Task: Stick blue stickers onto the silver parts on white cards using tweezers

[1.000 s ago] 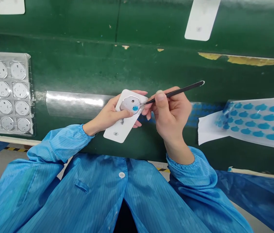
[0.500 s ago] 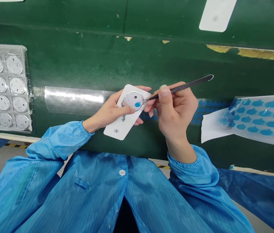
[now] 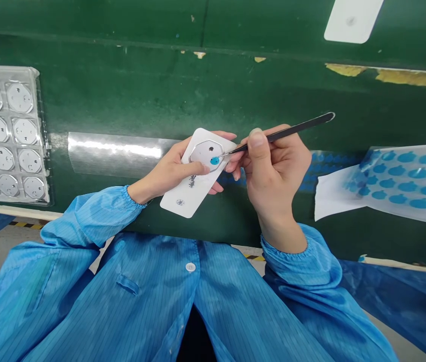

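A white rounded rectangular plate [image 3: 182, 198] with black print is gripped in my left hand [image 3: 178, 168], thumb on top and fingers underneath. Set into its upper part is a pale octagonal disc [image 3: 201, 152]. On that disc lies a small blue sticker-like piece [image 3: 215, 161], close to my left thumb. My right hand [image 3: 275, 171] pinches dark tweezers [image 3: 288, 131] between thumb and fingers. Their fine tips reach the edge of the blue piece; whether they grip it I cannot tell. Some right fingertips are close beside the plate's right edge.
At left stands a clear tray [image 3: 43, 151] of octagonal discs. A transparent strip [image 3: 114, 153] lies on the green table [image 3: 141, 90]. White sheeting [image 3: 337, 196] with rows of blue pieces [image 3: 409, 171] is at right. Another white plate [image 3: 352, 20] lies at the back right.
The tweezers have tilted and shifted very slightly, their tips still by the blue piece. The view has moved a little; both hands keep their holds.
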`<state>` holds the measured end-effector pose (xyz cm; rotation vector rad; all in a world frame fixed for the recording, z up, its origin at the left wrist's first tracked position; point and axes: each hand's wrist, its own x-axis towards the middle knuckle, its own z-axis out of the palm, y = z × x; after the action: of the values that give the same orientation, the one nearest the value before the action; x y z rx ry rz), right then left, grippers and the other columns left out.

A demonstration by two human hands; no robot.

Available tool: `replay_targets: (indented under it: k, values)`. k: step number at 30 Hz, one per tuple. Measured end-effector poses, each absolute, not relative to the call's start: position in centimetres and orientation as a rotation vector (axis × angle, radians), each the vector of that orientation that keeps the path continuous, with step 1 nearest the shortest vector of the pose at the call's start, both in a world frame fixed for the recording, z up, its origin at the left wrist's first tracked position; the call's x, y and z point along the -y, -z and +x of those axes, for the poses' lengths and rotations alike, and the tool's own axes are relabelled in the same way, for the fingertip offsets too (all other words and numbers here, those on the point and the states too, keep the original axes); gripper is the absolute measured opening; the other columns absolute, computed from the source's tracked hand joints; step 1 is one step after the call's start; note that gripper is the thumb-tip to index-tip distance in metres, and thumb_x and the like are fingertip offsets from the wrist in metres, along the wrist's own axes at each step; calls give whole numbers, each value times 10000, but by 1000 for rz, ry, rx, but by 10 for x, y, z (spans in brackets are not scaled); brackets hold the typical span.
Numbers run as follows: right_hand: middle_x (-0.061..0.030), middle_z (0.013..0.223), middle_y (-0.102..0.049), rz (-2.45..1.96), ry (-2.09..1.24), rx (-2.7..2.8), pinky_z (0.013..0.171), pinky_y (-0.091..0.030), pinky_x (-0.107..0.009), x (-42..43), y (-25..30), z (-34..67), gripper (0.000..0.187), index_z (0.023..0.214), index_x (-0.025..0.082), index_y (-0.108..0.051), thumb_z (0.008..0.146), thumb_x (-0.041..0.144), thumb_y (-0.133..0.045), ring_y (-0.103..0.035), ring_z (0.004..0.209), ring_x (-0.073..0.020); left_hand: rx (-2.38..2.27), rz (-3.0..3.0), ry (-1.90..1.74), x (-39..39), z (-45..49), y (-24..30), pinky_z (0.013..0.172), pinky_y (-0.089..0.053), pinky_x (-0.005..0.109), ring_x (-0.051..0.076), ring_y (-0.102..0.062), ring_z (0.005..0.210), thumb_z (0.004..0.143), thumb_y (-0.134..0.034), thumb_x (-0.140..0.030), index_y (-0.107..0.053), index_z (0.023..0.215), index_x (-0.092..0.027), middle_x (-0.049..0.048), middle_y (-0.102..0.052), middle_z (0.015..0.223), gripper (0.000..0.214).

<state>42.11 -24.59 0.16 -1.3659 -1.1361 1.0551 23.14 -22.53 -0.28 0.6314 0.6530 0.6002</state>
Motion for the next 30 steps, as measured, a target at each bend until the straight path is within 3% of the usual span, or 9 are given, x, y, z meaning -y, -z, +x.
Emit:
replay_targets:
  k: [15, 22, 30]
  values:
    - [44, 665, -669, -1241, -1033, 1108, 393, -437, -286, 245, 7, 420, 338, 924, 277, -659, 1057, 572, -759, -713, 587, -167, -649, 666, -605, 227, 231, 6, 800, -743, 439, 302, -856, 864, 908, -787, -229, -632, 1509, -261, 72, -818, 1175, 622]
    - [-14, 928, -771, -1246, -1087, 1133, 525, -581, -327, 246, 16, 427, 346, 977, 290, -653, 1056, 615, -740, -821, 947, -260, -642, 670, -607, 226, 231, 6, 799, -745, 445, 306, -855, 860, 911, -810, -257, -644, 1499, -270, 69, -818, 1154, 611]
    - [-13, 880, -747, -1237, -1088, 1129, 502, -572, -322, 246, 16, 427, 338, 970, 290, -654, 1053, 602, -752, -818, 908, -260, -631, 676, -606, 226, 230, 7, 799, -746, 441, 300, -856, 866, 920, -811, -250, -654, 1482, -280, 59, -816, 1147, 584]
